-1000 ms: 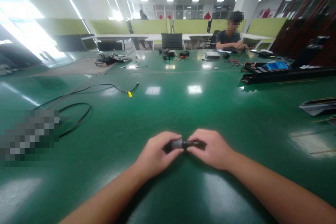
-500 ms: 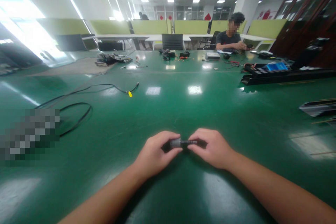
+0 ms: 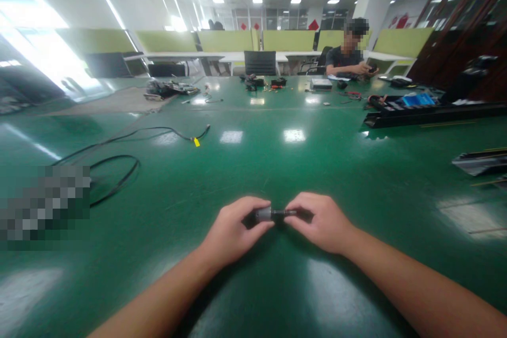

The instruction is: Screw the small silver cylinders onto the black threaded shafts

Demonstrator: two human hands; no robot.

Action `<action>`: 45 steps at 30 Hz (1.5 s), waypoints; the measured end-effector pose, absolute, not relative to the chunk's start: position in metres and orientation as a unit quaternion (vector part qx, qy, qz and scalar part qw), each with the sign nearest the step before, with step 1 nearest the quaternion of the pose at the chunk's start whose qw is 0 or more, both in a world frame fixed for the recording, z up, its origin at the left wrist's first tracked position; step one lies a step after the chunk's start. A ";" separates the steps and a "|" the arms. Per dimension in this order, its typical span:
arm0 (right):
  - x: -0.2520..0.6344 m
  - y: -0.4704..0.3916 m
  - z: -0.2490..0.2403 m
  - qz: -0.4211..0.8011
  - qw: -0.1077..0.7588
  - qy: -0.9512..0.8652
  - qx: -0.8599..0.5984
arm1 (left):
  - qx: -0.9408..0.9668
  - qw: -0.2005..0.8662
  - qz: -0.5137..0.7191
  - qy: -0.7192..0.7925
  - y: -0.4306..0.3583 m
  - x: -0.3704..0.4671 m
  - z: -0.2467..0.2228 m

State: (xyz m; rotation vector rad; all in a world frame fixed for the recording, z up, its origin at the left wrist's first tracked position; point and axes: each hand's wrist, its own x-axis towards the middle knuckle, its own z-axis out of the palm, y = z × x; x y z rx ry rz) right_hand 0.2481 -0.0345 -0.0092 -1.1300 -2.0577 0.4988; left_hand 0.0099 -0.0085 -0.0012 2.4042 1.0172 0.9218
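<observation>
Head view: the left hand [image 3: 233, 227], at the lower centre of the frame, pinches the grey body of a grey-and-black cylindrical part [image 3: 264, 214] between thumb and fingers. The right hand [image 3: 322, 222], just beside it at the lower right of centre, has thumb and fingers closed on the narrow black shaft [image 3: 279, 213] of the same part. The part lies lengthwise across the frame, between the two hands, above a glossy green table [image 3: 253, 169]; whether it touches the surface cannot be determined. A black cable [image 3: 134, 157] with a yellow tag [image 3: 197, 142] runs through the left of the frame, near a pixelated object [image 3: 47, 203]. A black rail [image 3: 428, 114] and a blue item [image 3: 418, 99] occupy the right. At the upper right, a seated co-worker [image 3: 344, 58] handles a small dark object [image 3: 372, 69]. A black chair [image 3: 259, 62] stands at the upper centre, before yellow-green partitions [image 3: 289, 40].
</observation>
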 end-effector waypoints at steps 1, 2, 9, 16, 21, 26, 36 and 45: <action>0.248 -0.035 -0.009 0.194 0.363 -0.798 -0.440 | 0.853 0.184 0.329 0.362 -0.009 0.010 -0.001; 0.248 -0.035 -0.008 0.195 0.363 -0.797 -0.443 | 0.852 0.183 0.330 0.363 -0.008 0.010 -0.001; 0.248 -0.035 -0.007 0.195 0.365 -0.788 -0.456 | 0.851 0.179 0.333 0.365 -0.007 0.009 -0.001; 0.249 -0.035 -0.005 0.199 0.363 -0.783 -0.464 | 0.850 0.174 0.334 0.369 -0.006 0.007 -0.001; 0.250 -0.035 -0.004 0.196 0.360 -0.786 -0.463 | 0.848 0.177 0.330 0.375 -0.005 0.006 -0.003; 0.250 -0.034 -0.004 0.193 0.367 -0.784 -0.463 | 0.845 0.179 0.325 0.385 -0.004 0.005 -0.003; 0.252 -0.033 -0.004 0.189 0.371 -0.783 -0.463 | 0.843 0.174 0.329 0.389 -0.003 0.004 -0.002; 0.252 -0.034 -0.003 0.190 0.374 -0.781 -0.462 | 0.842 0.172 0.336 0.385 -0.003 0.003 -0.003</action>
